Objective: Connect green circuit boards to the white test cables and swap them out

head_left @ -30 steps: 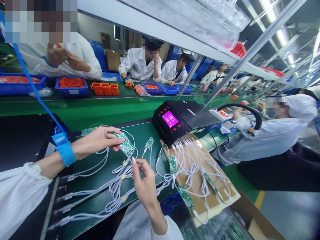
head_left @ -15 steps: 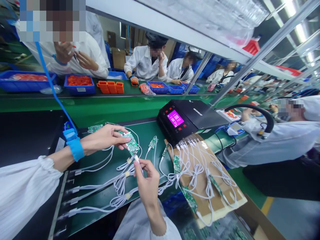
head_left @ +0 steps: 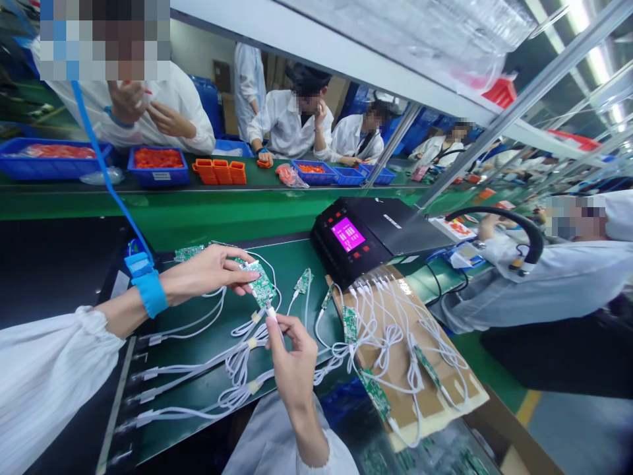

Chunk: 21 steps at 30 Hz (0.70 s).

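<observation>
Between the thumb and fingers of my left hand (head_left: 225, 269) is a green circuit board (head_left: 262, 287), held by its upper end. My right hand (head_left: 293, 353) pinches the white plug of a USB cable (head_left: 271, 313) at the board's lower edge; how deep the plug sits cannot be made out. Bundled white cables (head_left: 240, 366) lie on the green mat just below and left of my right hand. Beyond my hands, a smaller board (head_left: 302, 282) rests on the mat with a cable at its end. A blue wrist strap (head_left: 150, 295) circles my left wrist.
A black tester (head_left: 380, 231) with a lit pink screen stands ahead on the right. White cables run from it over cardboard (head_left: 435, 396) carrying several boards. Blue bins (head_left: 158, 165) line the opposite bench, where co-workers sit. A metal post (head_left: 465, 158) slants at right.
My right hand has shifted very slightly to the right along with the plug. The board and my left hand stay nearly still. In the background, a standing person has moved right.
</observation>
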{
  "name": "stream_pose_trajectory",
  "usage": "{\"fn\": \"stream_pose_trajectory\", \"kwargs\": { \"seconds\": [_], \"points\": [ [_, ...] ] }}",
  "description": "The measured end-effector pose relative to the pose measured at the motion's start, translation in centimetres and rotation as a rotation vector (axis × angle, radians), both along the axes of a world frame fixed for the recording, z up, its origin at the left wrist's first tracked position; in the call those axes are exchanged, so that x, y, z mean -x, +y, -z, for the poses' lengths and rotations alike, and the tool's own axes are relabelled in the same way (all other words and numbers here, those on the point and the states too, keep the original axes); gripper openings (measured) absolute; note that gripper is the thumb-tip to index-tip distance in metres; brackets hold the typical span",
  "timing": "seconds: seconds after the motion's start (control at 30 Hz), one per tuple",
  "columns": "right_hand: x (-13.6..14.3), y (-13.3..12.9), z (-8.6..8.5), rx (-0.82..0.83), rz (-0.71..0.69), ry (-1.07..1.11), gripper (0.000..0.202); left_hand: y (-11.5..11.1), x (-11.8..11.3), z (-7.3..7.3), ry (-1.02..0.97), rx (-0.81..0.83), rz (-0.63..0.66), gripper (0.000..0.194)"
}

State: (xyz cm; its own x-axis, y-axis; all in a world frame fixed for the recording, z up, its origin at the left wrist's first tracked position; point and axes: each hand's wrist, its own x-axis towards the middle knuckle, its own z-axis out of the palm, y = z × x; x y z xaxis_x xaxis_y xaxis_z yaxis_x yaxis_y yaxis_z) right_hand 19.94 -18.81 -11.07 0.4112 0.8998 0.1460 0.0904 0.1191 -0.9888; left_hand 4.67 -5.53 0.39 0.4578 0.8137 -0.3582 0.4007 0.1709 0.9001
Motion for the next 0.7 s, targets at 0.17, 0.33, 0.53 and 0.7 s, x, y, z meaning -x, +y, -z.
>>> {"fn": "stream_pose_trajectory", "kwargs": {
  "seconds": [0.17,0.33,0.53,0.7],
  "points": [
    [-0.2,0.01,-0.51,0.002,-0.025,-0.064,0.03,0.06,0.19,0.24,-0.011,-0.012,0.014,0.064],
    [-0.36,-0.02,-0.85,0.028,-0.052,-0.096,0.035,0.34,0.25,0.57,-0.023,-0.042,0.035,0.063],
    [-0.52,-0.21,-0.61,0.051,-0.077,-0.113,0.039,0.33,0.32,0.61,-0.069,-0.061,0.054,0.059],
    [-0.58,-0.12,-0.7,0.077,-0.09,-0.09,0.041,0.16,0.15,0.59,-0.073,-0.055,0.064,0.061]
  ]
}}
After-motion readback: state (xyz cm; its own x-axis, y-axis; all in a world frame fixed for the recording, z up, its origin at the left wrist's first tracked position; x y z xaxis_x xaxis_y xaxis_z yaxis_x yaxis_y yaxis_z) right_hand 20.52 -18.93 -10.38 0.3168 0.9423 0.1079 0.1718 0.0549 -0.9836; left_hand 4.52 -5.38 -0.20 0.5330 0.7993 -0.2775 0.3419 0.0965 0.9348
